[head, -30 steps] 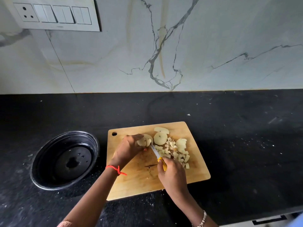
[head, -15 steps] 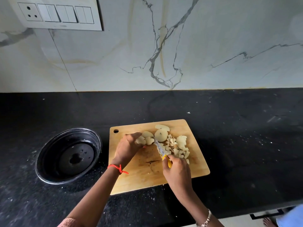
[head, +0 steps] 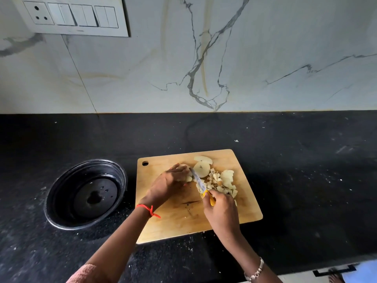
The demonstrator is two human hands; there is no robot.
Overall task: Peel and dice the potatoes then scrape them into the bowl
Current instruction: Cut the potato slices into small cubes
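Dicing is well under way, and no peel shows on any of the pale potato in view, so the peeling looks done. On the wooden board (head: 240, 209), just right of the frame's centre, a heap of small cubes (head: 221, 183) lies toward the board's upper right. Two round slices (head: 202, 169) touch the heap's upper-left edge and are not yet cut down. The left hand (head: 167, 183) comes in from the lower left; its grip is curled over a pale piece of potato (head: 186, 177), pressing it to the board. The right hand (head: 221, 207), below the heap, has its grip wrapped round the yellow handle of a small knife (head: 199, 180). The blade slants up and left, right beside the left fingertips and against the held piece. The black bowl (head: 61, 190) sits on the dark counter (head: 306, 180) to the left of the board, near it but apart, and holds no potato, only a few drops of water. By my judgement the held piece and the two slices remain to be diced, and the scrape into the bowl is not yet begun. Whether more potatoes wait out of frame cannot be told.
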